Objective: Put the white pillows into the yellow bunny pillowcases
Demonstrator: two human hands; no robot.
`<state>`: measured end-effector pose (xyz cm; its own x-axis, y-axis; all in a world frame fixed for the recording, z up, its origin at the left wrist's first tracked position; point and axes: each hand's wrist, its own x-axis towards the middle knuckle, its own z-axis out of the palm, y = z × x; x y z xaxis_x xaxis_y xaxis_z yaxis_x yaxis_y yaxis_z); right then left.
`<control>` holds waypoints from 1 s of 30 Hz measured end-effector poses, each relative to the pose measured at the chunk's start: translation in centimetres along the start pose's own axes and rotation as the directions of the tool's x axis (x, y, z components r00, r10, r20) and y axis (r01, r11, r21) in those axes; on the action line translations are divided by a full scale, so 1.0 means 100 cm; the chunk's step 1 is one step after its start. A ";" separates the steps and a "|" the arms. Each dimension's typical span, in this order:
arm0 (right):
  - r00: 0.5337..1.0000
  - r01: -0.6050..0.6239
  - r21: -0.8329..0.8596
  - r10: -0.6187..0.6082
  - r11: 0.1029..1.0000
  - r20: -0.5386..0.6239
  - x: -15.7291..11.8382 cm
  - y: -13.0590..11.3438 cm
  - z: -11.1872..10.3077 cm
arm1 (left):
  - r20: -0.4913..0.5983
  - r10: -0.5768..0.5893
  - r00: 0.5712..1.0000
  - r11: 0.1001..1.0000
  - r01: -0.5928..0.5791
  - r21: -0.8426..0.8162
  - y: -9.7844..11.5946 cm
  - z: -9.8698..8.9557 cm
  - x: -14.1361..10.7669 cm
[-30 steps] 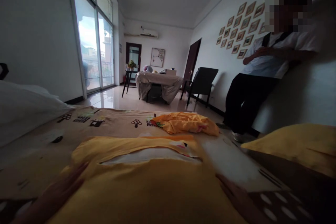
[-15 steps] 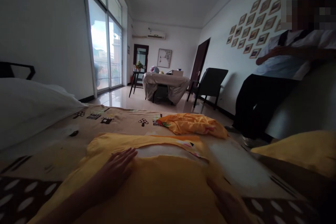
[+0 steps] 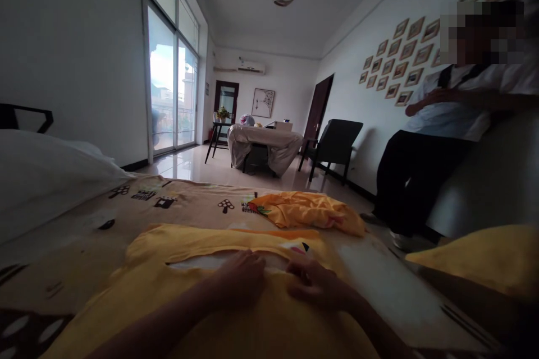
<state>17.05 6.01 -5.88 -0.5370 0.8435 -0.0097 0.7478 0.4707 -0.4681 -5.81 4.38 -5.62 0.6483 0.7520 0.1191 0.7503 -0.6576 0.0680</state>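
A yellow cloth cover (image 3: 168,241) lies in front of me on a patterned bedsheet (image 3: 197,193), with a long slit across it where a white filling (image 3: 196,262) shows. My left hand (image 3: 244,275) is closed at the middle of the slit, its fingertips hidden at the cloth edge. Just right of it, my right hand (image 3: 315,286) has curled, pinching fingers at the slit's right part; what is between them is too dark to make out. The two hands are a short way apart.
Crumpled orange cloth (image 3: 311,210) lies beyond the cover. White fabric (image 3: 50,174) is at the left, a yellow cushion (image 3: 484,258) at the right. A person (image 3: 438,146) leans on the right wall. Farther back stand a covered table (image 3: 263,137) and a dark chair (image 3: 339,143).
My left hand has moved right along the slit and closed. My right hand has come up and inward to the slit, its fingers now curled. The view has tilted up slightly.
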 end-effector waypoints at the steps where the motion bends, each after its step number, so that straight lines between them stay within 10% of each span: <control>1: 0.999 0.025 -0.007 -0.025 1.000 0.024 0.001 0.002 -0.005 | 0.004 0.008 1.000 1.000 -0.008 -0.017 -0.004 0.000 0.001; 10: 0.986 -0.012 0.096 0.028 0.995 -0.164 -0.004 0.019 0.019 | -0.139 -0.290 0.947 0.933 0.248 -0.260 -0.019 0.036 0.007; 16: 0.962 -0.150 -0.069 0.129 0.986 -0.242 -0.003 0.042 0.014 | -0.319 -0.289 0.903 0.953 0.239 -0.187 -0.040 0.006 -0.017; 23: 0.927 -0.023 -0.209 -0.057 0.978 -0.370 0.015 -0.037 0.011 | -0.172 -0.394 0.903 0.917 0.374 -0.138 -0.070 0.014 -0.014; 30: 0.971 0.200 -0.297 -0.229 0.934 -0.066 0.024 -0.082 0.071 | -0.266 -0.357 0.895 0.922 0.292 -0.254 -0.076 -0.016 -0.017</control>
<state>6.84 2.36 -8.28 -0.6668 0.7287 0.1562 0.7069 0.6848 -0.1772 -12.79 7.99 -4.80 0.2784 0.8960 0.3460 0.8482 -0.3984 0.3491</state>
